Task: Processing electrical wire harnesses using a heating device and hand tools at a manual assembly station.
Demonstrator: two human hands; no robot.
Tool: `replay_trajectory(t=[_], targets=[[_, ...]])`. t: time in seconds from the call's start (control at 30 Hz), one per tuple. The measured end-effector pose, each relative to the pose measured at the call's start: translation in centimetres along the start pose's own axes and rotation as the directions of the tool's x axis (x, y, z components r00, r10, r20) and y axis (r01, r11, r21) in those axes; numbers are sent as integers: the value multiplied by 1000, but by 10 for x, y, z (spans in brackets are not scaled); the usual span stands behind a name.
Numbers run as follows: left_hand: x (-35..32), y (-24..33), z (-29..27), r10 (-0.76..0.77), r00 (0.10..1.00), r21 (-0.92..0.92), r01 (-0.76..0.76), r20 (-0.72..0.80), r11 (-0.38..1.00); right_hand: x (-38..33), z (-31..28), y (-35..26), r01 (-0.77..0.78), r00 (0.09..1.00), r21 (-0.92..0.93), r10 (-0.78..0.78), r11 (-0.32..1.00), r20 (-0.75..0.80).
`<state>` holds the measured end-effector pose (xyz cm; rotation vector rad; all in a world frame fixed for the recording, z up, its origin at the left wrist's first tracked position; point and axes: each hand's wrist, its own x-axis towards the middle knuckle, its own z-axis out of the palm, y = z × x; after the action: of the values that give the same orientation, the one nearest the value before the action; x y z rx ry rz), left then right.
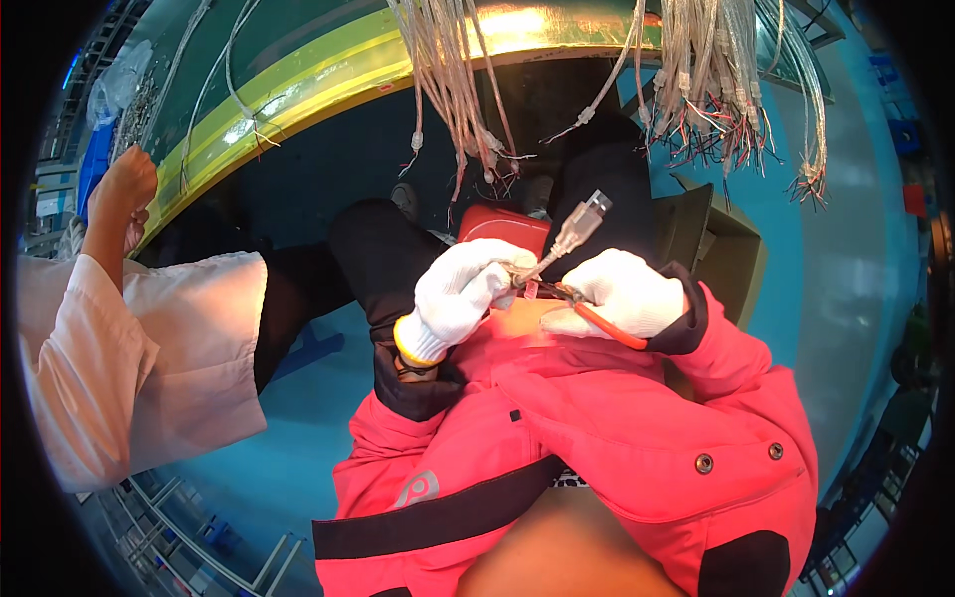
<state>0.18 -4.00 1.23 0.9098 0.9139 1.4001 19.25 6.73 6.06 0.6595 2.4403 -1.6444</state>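
In its white knitted glove, my left hand [453, 291] pinches a USB cable [579, 229] near its strain relief. The grey plug with its metal end points up and to the right. My right hand [625, 292], also gloved, is closed around red-handled pliers [609, 326]. The jaws of the pliers reach the left fingertips and the cable there; those fingers partly hide what lies between them, so I cannot tell whether the jaws grip it. Both hands are above my lap, in front of the pink jacket [587, 418].
Bundles of clear-sheathed cables [706, 90] with bare coloured wire ends hang over the edge of a green bench [328, 72]. An open cardboard box [731, 249] and a red object [502, 229] are below. At left, a co-worker in a white coat [189, 348] has an arm at the bench.
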Motion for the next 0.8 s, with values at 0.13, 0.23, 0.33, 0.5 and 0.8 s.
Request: replay_trajectory(t=[0.13,0.23,0.33,0.5,0.8], targets=[[2,9,-6,-56,995,202,38,85,979,-4,-9,-4,-33,999,-216,35,976,3],[7,9,-9,-23,993,367,-19,112,930,-3,-8,2,-10,1000,-217,10,976,1],[14,3,-14,389,901,636,-417,195,649,0,1,15,3,1000,-179,1,984,21],[13,-5,-1,44,992,303,-6,-118,953,9,22,10,-115,993,-279,110,954,-33],[13,-5,1,-68,965,172,114,-254,979,16,45,24,-236,959,-183,199,954,-200]])
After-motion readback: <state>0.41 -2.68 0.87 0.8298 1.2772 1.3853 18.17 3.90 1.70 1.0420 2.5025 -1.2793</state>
